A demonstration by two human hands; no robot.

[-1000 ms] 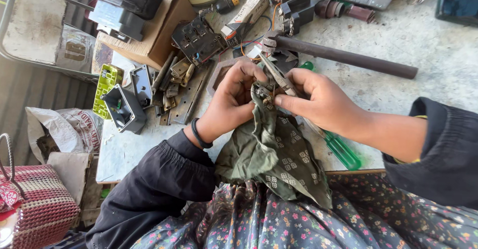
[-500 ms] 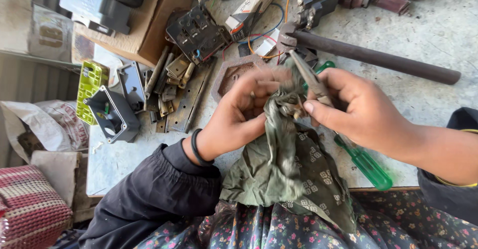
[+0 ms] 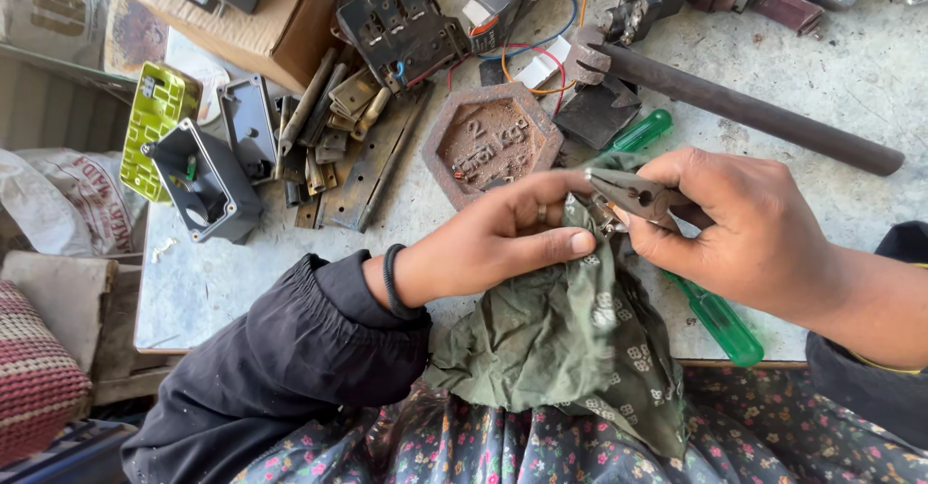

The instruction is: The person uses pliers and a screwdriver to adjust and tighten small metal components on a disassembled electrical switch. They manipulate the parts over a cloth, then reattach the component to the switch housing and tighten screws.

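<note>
We look down on our two hands over a cluttered grey workbench (image 3: 831,88). At the far left lie a lime-green plastic cover (image 3: 155,126) and an open grey plastic housing (image 3: 205,182), then a heap of flat metal strips (image 3: 338,136). Further right sits a rusty hexagonal block (image 3: 490,142) (raised marks on its top face).

Our left hand (image 3: 493,242), with a black band at the wrist, is closed in a pinch: thumb and fingers clamp a fold of the olive-green printed cloth (image 3: 561,339) around a small metal part (image 3: 604,215), mostly hidden. The cloth hangs from that pinch down over the bench edge onto our lap.

Our right hand (image 3: 744,233) is clenched around the handles of a pair of pliers (image 3: 633,194). The plier nose points left and meets the wrapped part just beside the left fingertips; whether the nose bites it, we cannot tell.

A green-handled screwdriver (image 3: 715,320) lies under the right hand, and a long dark metal bar (image 3: 744,107) runs above it.
</note>
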